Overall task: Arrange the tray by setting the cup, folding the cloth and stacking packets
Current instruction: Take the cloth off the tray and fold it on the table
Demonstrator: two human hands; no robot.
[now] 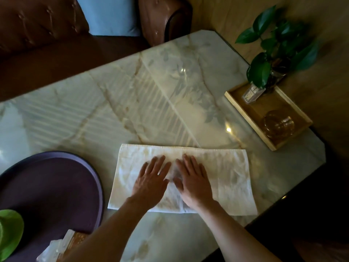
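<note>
A white cloth (226, 176) lies flat on the marble table as a wide rectangle, near the front edge. My left hand (151, 182) and my right hand (194, 182) press on its middle side by side, palms down with fingers straight. A round purple tray (56, 186) sits at the lower left. A green cup (9, 231) stands on the tray's near left part, cut off by the frame edge. Clear packets (64, 244) lie at the tray's near rim, partly hidden under my left forearm.
A wooden tray (251, 118) at the table's right end holds an amber glass (277, 125), a toothpick holder (251, 94) and a leafy plant (273, 59). A brown leather sofa (56, 44) with a blue cushion stands beyond the table.
</note>
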